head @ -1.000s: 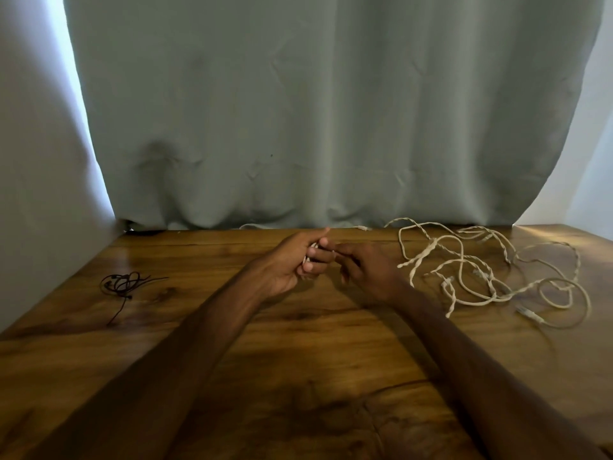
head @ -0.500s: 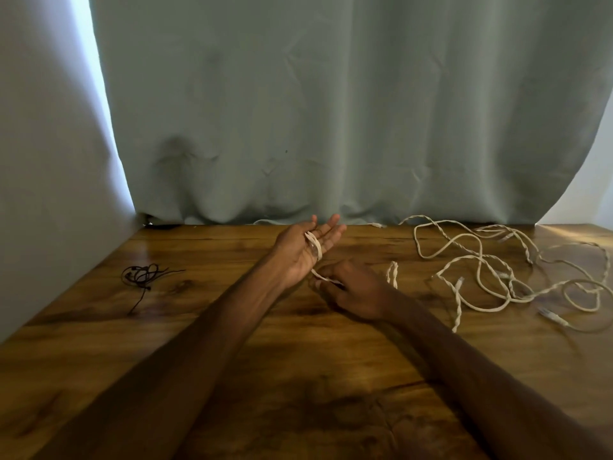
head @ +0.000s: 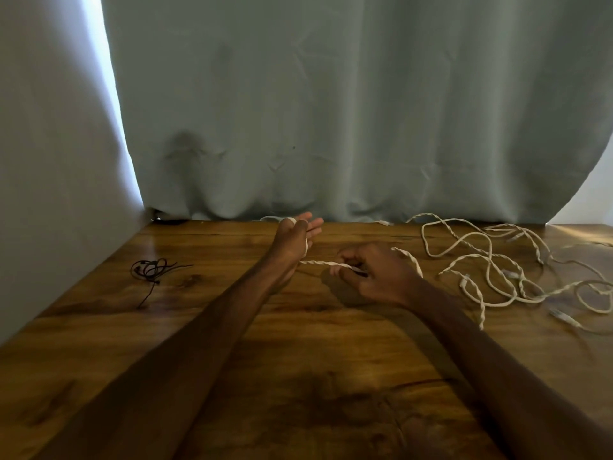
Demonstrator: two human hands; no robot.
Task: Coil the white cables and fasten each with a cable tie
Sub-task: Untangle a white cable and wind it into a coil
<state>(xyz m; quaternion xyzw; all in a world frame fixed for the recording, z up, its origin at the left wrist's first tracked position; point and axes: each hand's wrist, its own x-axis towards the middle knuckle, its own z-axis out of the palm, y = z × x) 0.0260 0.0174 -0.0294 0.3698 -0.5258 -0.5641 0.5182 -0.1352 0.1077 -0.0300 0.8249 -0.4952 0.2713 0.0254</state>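
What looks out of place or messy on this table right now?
Nothing looks spilled or damaged. The only mess is the white cable: past the right hand, which pinches it, it sprawls in a loose tangle over the right side of the table, not yet coiled.

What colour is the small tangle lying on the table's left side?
The tangle is black, seen in the head view.

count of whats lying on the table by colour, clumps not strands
white tangle: 1
black bundle: 1
total: 2
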